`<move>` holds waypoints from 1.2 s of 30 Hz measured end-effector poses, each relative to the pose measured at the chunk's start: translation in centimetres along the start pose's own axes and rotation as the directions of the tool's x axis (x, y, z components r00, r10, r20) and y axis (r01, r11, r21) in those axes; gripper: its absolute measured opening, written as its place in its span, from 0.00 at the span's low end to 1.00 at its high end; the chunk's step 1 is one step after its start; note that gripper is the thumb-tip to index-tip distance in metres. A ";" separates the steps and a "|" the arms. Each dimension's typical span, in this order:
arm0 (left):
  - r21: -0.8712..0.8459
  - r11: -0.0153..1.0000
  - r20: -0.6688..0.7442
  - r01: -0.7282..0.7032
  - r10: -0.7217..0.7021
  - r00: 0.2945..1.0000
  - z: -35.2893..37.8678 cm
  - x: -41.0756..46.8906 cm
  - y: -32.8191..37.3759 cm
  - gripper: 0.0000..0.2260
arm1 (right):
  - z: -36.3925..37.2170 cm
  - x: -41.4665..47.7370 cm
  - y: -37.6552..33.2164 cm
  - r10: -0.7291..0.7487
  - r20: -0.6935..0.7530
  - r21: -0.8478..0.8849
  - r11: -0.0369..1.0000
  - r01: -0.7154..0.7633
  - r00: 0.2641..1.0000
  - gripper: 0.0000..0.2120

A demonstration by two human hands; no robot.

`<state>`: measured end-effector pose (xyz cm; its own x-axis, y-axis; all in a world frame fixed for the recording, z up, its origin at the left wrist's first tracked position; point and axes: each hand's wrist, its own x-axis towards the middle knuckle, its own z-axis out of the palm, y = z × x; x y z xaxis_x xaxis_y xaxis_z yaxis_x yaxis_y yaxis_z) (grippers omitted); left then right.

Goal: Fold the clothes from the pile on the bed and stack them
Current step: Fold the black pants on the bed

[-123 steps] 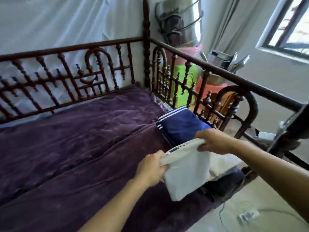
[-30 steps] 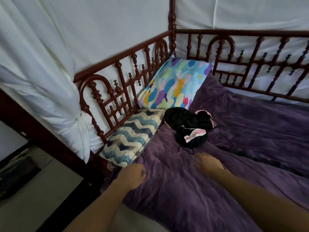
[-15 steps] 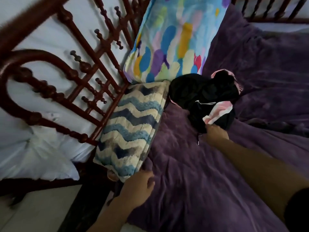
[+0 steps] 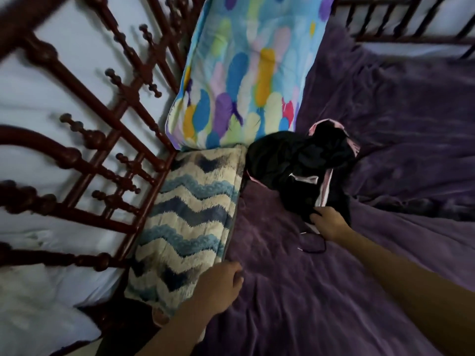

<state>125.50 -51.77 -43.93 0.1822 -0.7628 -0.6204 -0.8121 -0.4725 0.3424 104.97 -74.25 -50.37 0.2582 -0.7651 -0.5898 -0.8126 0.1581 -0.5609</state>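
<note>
Two hands are on the bed (image 4: 334, 291): right hand (image 4: 330, 223) grips the black pile (image 4: 290, 160) at its 6 o'clock edge, left hand (image 4: 221, 286) rests at 7 o'clock, fingers loosely curled, empty.

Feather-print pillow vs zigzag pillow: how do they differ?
Pattern: the feather-print pillow shows multicoloured feathers; the zigzag pillow has blue and cream chevrons.
Surface: the feather-print pillow looks smooth, the zigzag pillow fuzzy.
Pose: the feather-print pillow stands propped, the zigzag pillow lies lower along the wooden rail.
Both border the black clothes.
</note>
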 end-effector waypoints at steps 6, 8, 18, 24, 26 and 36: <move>-0.128 0.955 -0.247 -0.269 0.232 0.941 -6.3 1.2 6.2 0.32 | -9.2 -12.7 -7.1 -0.241 0.194 0.236 0.952 0.193 0.951 0.12; -0.136 0.921 -0.335 -0.366 0.305 0.892 -8.2 0.8 8.3 0.39 | -11.4 -17.5 -9.1 -0.338 0.279 0.225 0.933 0.281 0.899 0.13; 0.030 0.848 -0.302 -0.530 0.513 0.803 -10.0 -7.5 12.4 0.06 | -18.0 -36.0 -11.5 -0.394 -0.220 -0.198 0.914 0.355 0.893 0.17; 0.082 0.857 -0.531 -0.508 0.469 0.706 -22.7 -10.6 11.3 0.11 | -22.2 -41.2 -8.0 -0.253 -0.697 -0.422 0.901 -0.098 0.672 0.18; -0.038 0.852 -0.574 -0.521 0.409 0.709 -26.7 -12.2 12.3 0.09 | -23.6 -43.1 -8.2 -0.222 -0.731 -0.392 0.911 -0.131 0.645 0.18; -0.533 0.322 -0.547 -0.783 0.574 0.609 -37.0 -25.8 20.9 0.06 | -29.2 -56.2 -15.6 -0.165 -0.818 0.160 0.855 0.493 0.551 0.10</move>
<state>124.37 -58.31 5.35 -0.0522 -0.9774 0.2050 -0.1090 0.2097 0.9717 87.91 -51.95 8.49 -0.1514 -0.9582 0.2426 -0.4845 -0.1420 -0.8632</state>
